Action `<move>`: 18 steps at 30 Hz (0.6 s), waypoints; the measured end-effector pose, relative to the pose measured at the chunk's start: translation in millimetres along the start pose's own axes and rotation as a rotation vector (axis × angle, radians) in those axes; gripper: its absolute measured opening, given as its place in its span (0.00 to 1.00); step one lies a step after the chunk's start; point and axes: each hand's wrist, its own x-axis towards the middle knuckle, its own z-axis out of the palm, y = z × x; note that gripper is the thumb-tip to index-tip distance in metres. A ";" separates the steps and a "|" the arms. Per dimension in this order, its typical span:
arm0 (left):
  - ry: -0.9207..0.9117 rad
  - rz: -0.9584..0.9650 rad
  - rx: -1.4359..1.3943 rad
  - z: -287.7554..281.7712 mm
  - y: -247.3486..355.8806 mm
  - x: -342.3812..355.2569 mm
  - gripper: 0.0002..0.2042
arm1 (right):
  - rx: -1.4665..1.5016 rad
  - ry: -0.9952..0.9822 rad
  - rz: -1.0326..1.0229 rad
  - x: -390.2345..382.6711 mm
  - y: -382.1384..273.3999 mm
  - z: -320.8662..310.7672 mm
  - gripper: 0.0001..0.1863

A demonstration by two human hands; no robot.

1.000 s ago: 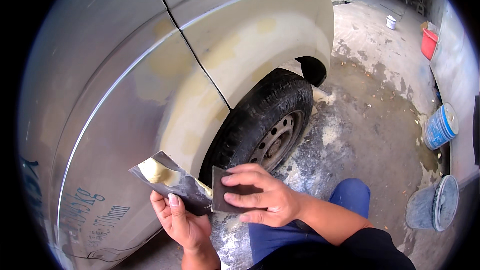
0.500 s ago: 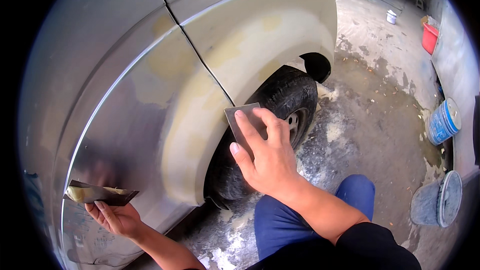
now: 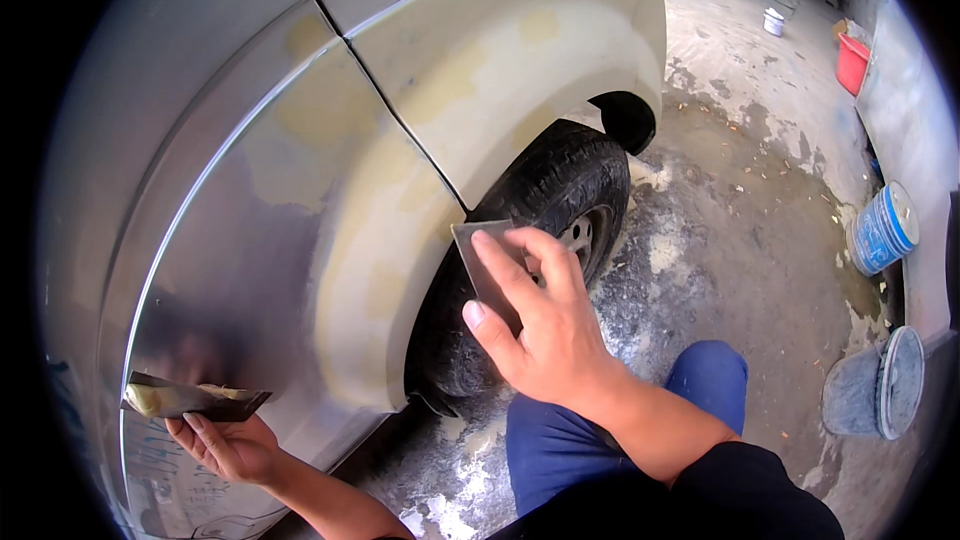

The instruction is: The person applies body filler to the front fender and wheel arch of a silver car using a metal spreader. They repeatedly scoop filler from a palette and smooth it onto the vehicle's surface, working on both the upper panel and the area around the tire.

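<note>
We log the grey flat blade [image 3: 487,280] first: it sits at the rear part of the wheel opening, over the dark gap in front of the tyre [image 3: 545,180]. Seen foreshortened, its longer side runs from the upper left down toward the palm, leaning a little right. Its upper left corner is just below the lower end of the panel seam [image 3: 405,130], beside the arch edge; contact with the metal: cannot tell.

Right hand [image 3: 560,340]: grasping the blade, index finger laid along its face, thumb low on the near side. We find this hand the nearer one to the seam end, which lies up and left of its fingertips.

Left hand [image 3: 238,448]: well apart, low and to the left, gripping a dark plate [image 3: 235,404] from below. The plate's long axis runs roughly sideways; we see pale yellow paste [image 3: 145,400] heaped at its left end, away from the fingers.

Outward: the vehicle body [image 3: 370,270] carries cream and yellowish patches around the arch. A blue-trousered knee [image 3: 708,380] is right of the right forearm. Beyond, along the wall: a grey bucket [image 3: 855,395], a blue-and-white bucket [image 3: 878,230], a red bucket [image 3: 852,65].
</note>
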 end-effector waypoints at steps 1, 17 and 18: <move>-0.025 0.001 -0.014 -1.6 0.1 0.9 0.16 | -0.016 0.006 0.015 5.1 1.1 -0.8 0.26; 0.053 0.014 0.091 1.1 -2.1 -1.9 0.18 | 0.021 0.006 0.080 4.6 -4.4 -1.0 0.28; 0.047 0.015 0.084 0.7 -1.6 -1.7 0.18 | 0.024 -0.010 0.105 9.4 -5.3 -0.6 0.28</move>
